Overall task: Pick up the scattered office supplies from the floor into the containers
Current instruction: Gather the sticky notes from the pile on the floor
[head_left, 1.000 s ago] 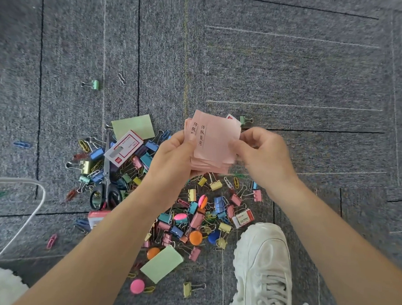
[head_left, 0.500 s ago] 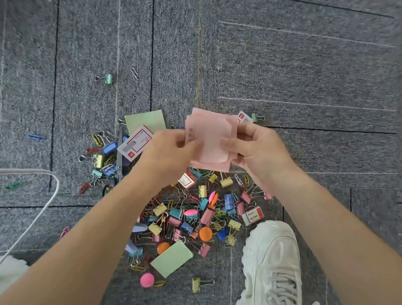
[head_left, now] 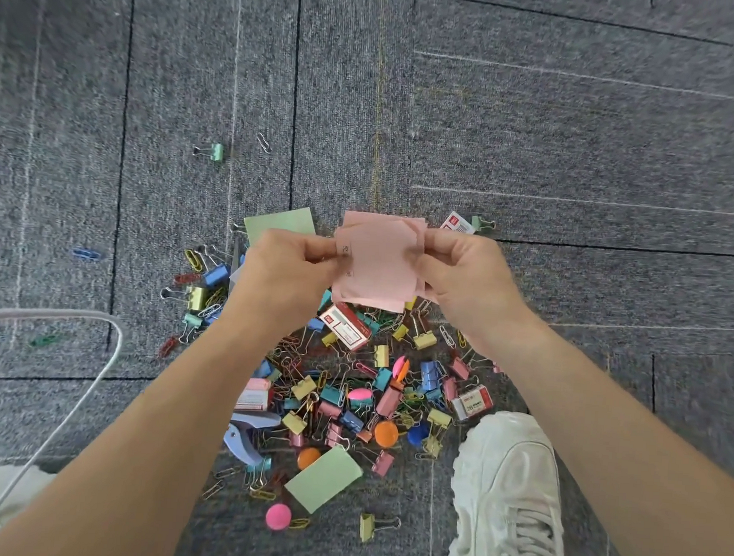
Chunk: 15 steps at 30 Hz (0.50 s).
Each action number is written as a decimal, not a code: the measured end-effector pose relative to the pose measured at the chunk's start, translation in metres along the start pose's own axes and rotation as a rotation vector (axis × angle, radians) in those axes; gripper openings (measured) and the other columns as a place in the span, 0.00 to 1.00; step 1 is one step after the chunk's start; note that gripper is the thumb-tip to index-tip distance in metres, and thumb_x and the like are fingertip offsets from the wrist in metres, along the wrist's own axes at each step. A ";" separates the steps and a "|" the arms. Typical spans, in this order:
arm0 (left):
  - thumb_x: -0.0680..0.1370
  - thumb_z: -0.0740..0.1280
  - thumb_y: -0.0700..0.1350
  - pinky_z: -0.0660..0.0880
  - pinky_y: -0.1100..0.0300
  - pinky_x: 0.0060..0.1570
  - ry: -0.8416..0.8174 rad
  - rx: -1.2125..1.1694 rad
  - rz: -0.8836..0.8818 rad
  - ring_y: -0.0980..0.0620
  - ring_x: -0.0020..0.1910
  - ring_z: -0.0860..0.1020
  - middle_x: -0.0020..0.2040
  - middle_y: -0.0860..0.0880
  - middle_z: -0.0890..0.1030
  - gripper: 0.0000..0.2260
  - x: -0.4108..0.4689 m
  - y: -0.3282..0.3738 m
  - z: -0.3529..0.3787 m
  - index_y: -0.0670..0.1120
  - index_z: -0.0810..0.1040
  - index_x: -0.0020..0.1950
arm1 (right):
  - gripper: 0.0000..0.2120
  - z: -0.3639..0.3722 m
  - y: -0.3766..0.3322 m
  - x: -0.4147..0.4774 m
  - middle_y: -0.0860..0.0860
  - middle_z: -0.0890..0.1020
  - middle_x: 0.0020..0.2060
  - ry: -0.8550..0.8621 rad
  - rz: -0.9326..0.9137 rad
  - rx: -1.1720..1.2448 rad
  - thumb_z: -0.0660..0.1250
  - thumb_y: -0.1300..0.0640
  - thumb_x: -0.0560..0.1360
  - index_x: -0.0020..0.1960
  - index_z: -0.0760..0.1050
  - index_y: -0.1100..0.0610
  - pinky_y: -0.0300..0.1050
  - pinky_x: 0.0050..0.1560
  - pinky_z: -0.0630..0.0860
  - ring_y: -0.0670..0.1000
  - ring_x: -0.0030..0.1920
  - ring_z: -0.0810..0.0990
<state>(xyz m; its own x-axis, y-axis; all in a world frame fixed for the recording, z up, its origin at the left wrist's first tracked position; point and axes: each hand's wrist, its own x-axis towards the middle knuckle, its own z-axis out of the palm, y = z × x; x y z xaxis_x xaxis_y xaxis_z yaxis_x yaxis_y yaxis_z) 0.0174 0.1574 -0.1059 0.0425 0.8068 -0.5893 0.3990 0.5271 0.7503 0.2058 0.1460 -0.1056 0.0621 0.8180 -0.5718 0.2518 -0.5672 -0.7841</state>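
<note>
Pink notes (head_left: pixel 376 270) now sit squared, pinched between my left hand (head_left: pixel 289 272) and right hand (head_left: pixel 465 280) above the clip pile (head_left: pixel 348 389); a second ago they fanned looser. Probably ready to bin, though no container shows.

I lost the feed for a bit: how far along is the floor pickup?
Nothing looks put away yet; no container is in view. In hand: the left hand and right hand hold a stack of pink notes. Left on the carpet: a pile of binder clips, staple boxes, green note pads, a blue hole punch.
</note>
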 end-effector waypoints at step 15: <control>0.78 0.69 0.39 0.67 0.70 0.24 -0.110 0.162 0.161 0.61 0.24 0.69 0.45 0.59 0.81 0.12 0.004 -0.012 -0.001 0.45 0.82 0.61 | 0.23 -0.003 0.008 -0.002 0.44 0.83 0.48 -0.212 -0.151 -0.262 0.62 0.62 0.82 0.71 0.69 0.41 0.34 0.37 0.74 0.43 0.43 0.79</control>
<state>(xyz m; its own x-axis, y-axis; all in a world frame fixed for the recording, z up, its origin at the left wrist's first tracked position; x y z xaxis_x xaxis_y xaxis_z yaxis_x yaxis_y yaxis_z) 0.0117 0.1541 -0.1171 0.2134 0.8383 -0.5018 0.5200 0.3373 0.7847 0.2108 0.1400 -0.1099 -0.1889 0.8370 -0.5135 0.4836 -0.3758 -0.7905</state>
